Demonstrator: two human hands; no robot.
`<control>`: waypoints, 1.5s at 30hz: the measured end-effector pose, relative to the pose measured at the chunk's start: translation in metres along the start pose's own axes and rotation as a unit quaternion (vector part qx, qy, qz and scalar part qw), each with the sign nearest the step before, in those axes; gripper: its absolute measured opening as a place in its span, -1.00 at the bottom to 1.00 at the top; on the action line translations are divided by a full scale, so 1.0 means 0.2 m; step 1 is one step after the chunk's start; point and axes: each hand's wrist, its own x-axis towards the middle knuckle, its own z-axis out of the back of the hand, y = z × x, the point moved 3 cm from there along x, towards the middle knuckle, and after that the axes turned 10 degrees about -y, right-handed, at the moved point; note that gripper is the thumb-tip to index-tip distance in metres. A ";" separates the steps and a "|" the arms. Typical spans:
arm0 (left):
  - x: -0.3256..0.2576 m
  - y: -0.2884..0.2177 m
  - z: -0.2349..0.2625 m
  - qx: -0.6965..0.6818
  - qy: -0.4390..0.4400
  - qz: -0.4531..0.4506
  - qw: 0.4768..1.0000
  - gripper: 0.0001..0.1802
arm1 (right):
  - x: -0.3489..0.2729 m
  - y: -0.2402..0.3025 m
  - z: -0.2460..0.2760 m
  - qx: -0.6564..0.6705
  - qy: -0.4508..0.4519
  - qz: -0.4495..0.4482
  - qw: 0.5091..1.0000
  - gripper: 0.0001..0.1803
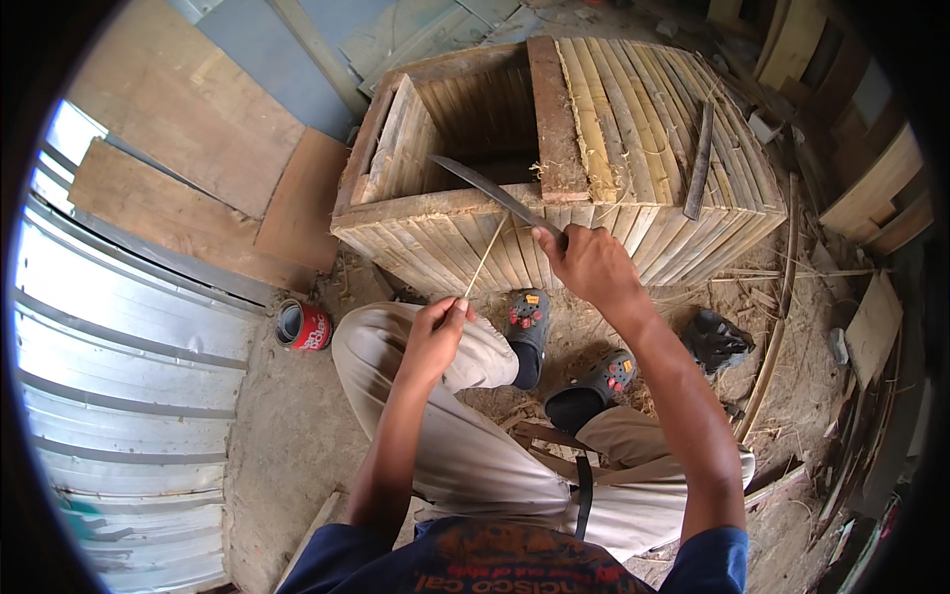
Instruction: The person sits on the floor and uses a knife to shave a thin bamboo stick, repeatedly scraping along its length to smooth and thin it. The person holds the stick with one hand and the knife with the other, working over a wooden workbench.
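My right hand [591,262] is closed round the handle of a long, curved knife [482,183], whose blade points up and to the left over the near edge of a wooden box. A thin pale strip of bamboo [485,259] is pinched in my left hand [437,332] above my knee. The strip's far end meets the blade or passes just under it; I cannot tell which. Split bamboo slats cover the front and right top of the box [653,109]. Its left part is an open compartment [475,114] with a wooden frame.
A dark flat bar [701,163] lies on the slatted top. To the left stands a red can [303,326] by a corrugated metal wall [129,396]. A black plastic bag [716,342], shavings and long sticks [777,327] lie on the floor at the right.
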 end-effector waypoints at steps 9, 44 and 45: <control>0.27 -0.26 -0.27 -0.026 0.024 -0.041 0.999 -0.64 | 0.06 -0.05 0.03 0.053 0.055 -0.010 0.997 -0.37; 0.31 -0.31 -0.34 0.137 -0.089 -0.287 0.944 -0.74 | 0.08 -0.12 0.01 0.109 0.120 -0.091 0.983 -0.30; 0.30 -0.28 -0.33 0.148 -0.090 -0.286 0.943 -0.73 | 0.07 -0.13 0.01 0.092 0.141 -0.097 0.981 -0.30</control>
